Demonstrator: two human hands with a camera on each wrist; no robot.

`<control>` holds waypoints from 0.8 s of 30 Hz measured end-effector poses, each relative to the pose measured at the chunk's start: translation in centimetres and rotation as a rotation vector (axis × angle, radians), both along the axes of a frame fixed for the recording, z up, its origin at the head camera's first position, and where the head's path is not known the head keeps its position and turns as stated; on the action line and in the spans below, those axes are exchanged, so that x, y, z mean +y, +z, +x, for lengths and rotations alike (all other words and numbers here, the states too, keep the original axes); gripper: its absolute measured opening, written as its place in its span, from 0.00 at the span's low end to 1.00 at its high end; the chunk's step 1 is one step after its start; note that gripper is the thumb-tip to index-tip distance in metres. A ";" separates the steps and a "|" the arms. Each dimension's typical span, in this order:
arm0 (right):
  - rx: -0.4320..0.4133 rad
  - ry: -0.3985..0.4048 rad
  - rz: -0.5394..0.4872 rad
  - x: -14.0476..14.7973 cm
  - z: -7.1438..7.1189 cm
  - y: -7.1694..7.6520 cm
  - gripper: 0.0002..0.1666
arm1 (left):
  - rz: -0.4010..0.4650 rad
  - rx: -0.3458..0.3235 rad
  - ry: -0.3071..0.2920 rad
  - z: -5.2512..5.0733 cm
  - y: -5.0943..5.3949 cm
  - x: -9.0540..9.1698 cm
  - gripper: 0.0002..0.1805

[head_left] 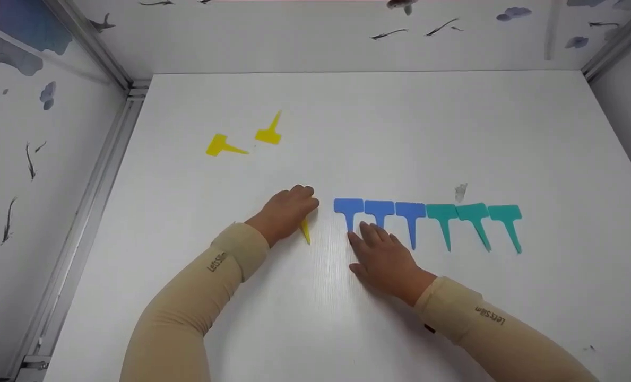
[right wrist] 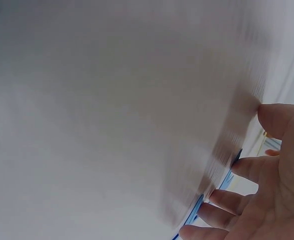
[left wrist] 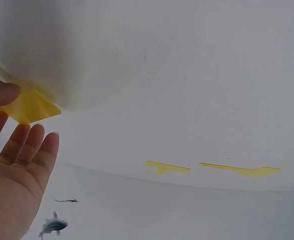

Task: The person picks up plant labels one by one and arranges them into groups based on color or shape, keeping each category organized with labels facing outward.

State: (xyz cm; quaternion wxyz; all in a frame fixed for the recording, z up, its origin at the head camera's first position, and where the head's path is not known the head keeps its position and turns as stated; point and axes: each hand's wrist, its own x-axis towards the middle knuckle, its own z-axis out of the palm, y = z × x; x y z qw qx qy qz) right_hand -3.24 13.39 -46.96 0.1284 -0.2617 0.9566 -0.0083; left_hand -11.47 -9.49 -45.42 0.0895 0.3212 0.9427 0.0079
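Note:
In the head view the left hand (head_left: 288,212) holds a yellow T-shaped tag (head_left: 305,232), its head mostly hidden under the fingers and its point toward the front. The left wrist view shows the thumb and fingers of the left hand (left wrist: 21,160) pinching that yellow tag (left wrist: 34,107). Just right of it, the right hand (head_left: 384,260) lies with spread fingers over the stems of the leftmost blue tag (head_left: 348,206) and the middle blue tag (head_left: 380,207). In the right wrist view, fingertips of the right hand (right wrist: 252,190) touch blue edges (right wrist: 192,212) on the table.
A third blue tag (head_left: 411,210) and several green tags, one at the row's right end (head_left: 505,213), continue the row. Two loose yellow tags (head_left: 218,145) (head_left: 268,136) lie at the back left of the white table (head_left: 379,122). A grey smudge (head_left: 460,192) is behind the row.

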 end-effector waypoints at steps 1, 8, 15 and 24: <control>0.006 0.004 0.000 0.0 0.0 0.0 0.39 | 0.002 0.003 0.000 0.0 -0.1 0.0 0.14; 0.032 0.020 -0.007 0.2 0.1 -0.1 0.39 | 0.002 -0.005 0.012 0.1 -0.4 0.1 0.17; 0.023 0.013 -0.002 0.1 0.1 -0.1 0.38 | -0.003 0.010 0.011 0.2 -0.4 0.2 0.17; 0.004 -0.003 -0.008 0.1 0.0 -0.2 0.39 | 0.133 -0.159 0.253 -0.2 0.0 -0.4 0.24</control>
